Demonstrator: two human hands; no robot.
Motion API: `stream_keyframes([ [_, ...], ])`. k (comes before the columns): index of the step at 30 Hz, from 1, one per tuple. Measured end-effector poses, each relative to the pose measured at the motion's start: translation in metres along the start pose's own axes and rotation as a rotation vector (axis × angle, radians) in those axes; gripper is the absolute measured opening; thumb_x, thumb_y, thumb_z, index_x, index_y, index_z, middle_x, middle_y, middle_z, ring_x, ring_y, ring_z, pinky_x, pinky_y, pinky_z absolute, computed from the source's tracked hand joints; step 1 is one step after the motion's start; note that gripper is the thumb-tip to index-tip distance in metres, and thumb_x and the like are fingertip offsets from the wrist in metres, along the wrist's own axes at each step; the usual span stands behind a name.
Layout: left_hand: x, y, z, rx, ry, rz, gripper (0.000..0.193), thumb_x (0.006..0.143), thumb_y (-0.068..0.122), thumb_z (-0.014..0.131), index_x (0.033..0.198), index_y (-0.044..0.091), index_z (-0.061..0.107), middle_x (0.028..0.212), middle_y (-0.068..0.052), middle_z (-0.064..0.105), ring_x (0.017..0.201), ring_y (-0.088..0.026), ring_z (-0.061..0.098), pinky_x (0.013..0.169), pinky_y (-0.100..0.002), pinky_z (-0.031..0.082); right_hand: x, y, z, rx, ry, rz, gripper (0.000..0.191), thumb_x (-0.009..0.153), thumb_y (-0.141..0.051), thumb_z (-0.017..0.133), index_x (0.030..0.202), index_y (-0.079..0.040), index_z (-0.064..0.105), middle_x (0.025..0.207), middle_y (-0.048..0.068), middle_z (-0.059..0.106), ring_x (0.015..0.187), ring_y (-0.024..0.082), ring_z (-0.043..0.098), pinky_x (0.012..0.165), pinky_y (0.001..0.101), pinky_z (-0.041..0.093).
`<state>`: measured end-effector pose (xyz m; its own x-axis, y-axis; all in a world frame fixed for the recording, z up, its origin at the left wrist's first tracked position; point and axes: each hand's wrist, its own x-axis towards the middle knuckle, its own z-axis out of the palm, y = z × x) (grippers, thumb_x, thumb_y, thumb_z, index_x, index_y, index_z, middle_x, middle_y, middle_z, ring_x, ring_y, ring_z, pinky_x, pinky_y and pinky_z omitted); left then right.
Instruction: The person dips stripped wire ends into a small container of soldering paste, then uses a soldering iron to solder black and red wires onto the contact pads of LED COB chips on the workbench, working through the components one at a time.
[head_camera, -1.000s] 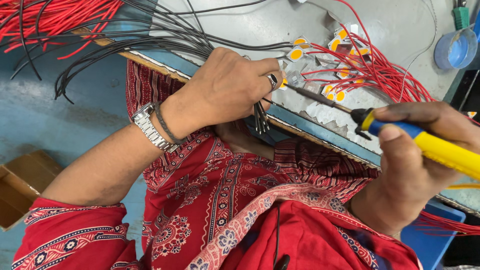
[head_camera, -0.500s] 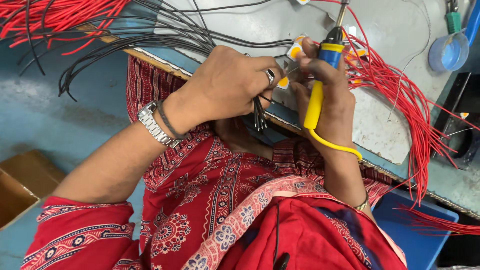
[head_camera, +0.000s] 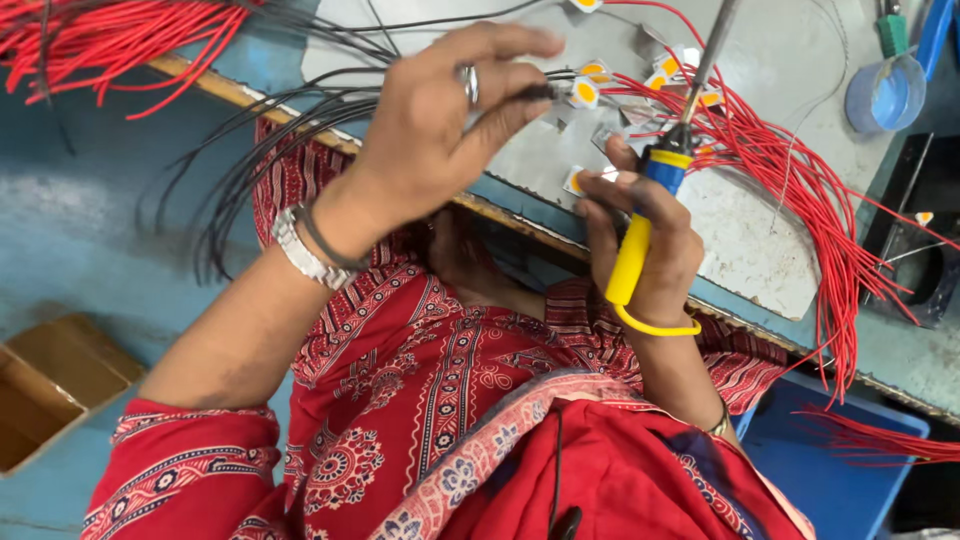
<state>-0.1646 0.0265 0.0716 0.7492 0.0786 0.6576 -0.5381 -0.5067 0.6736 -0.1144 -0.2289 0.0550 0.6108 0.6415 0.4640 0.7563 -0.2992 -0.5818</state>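
Observation:
My left hand (head_camera: 440, 120), with a ring and a metal wristwatch, pinches a black wire whose end carries a small white square chip with a yellow centre (head_camera: 584, 92), raised over the grey work plate (head_camera: 770, 250). My right hand (head_camera: 645, 245) grips a soldering iron (head_camera: 650, 200) with a yellow and blue handle, its metal tip pointing up and away over the plate. My right fingertips also touch another yellow-centred chip (head_camera: 577, 180) at the plate's near edge. More such chips (head_camera: 690, 75) with red wires lie beyond the iron.
A bundle of red wires (head_camera: 820, 200) trails off the plate to the right; more red wires (head_camera: 110, 35) and black wires (head_camera: 280, 150) hang at the left. A blue cup (head_camera: 880, 95) stands far right. A cardboard box (head_camera: 50, 390) sits on the floor, a blue bin (head_camera: 840, 470) at lower right.
My left hand has lifted up and away from the table edge with the wire and chip. My right hand has swung the iron in from the right to upright by the plate.

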Motion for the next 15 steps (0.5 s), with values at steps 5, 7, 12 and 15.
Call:
stream_keyframes([
  [5, -0.002, 0.021, 0.011, 0.039, -0.093, 0.095, 0.024, 0.1, 0.004, 0.072, 0.124, 0.003, 0.067, 0.114, -0.015, 0.068, 0.103, -0.034, 0.071, 0.088, -0.041, 0.057, 0.004, 0.002, -0.006, 0.029, -0.012, 0.088, 0.051, 0.102, 0.01, 0.07, 0.135, -0.01, 0.036, 0.142, 0.023, 0.066, 0.112, 0.023, 0.078, 0.089, 0.0273, 0.06],
  [7, -0.009, 0.028, 0.02, -0.036, -0.193, 0.03, 0.025, 0.101, 0.007, 0.073, 0.125, 0.005, 0.066, 0.11, -0.013, 0.071, 0.098, -0.033, 0.072, 0.083, -0.04, 0.057, -0.005, -0.002, -0.003, 0.018, -0.001, 0.093, 0.054, 0.101, 0.009, 0.072, 0.135, -0.01, 0.036, 0.141, 0.022, 0.067, 0.111, 0.023, 0.077, 0.088, 0.0276, 0.06],
  [12, -0.007, 0.025, 0.02, -0.127, -0.318, -0.252, 0.024, 0.095, 0.007, 0.072, 0.116, 0.001, 0.063, 0.084, -0.011, 0.071, 0.07, -0.03, 0.07, 0.062, -0.038, 0.052, 0.0, -0.006, -0.003, 0.055, 0.024, 0.081, 0.057, 0.101, 0.006, 0.076, 0.135, -0.011, 0.034, 0.142, 0.021, 0.066, 0.112, 0.023, 0.077, 0.093, 0.0286, 0.061],
  [15, -0.006, 0.025, 0.017, -0.098, -0.282, -0.154, 0.022, 0.094, 0.01, 0.074, 0.111, 0.002, 0.063, 0.094, -0.01, 0.074, 0.071, -0.028, 0.071, 0.062, -0.036, 0.053, 0.002, -0.009, -0.003, 0.02, 0.031, 0.087, 0.056, 0.097, 0.008, 0.076, 0.131, -0.009, 0.035, 0.138, 0.024, 0.067, 0.101, 0.019, 0.077, 0.089, 0.0293, 0.06],
])
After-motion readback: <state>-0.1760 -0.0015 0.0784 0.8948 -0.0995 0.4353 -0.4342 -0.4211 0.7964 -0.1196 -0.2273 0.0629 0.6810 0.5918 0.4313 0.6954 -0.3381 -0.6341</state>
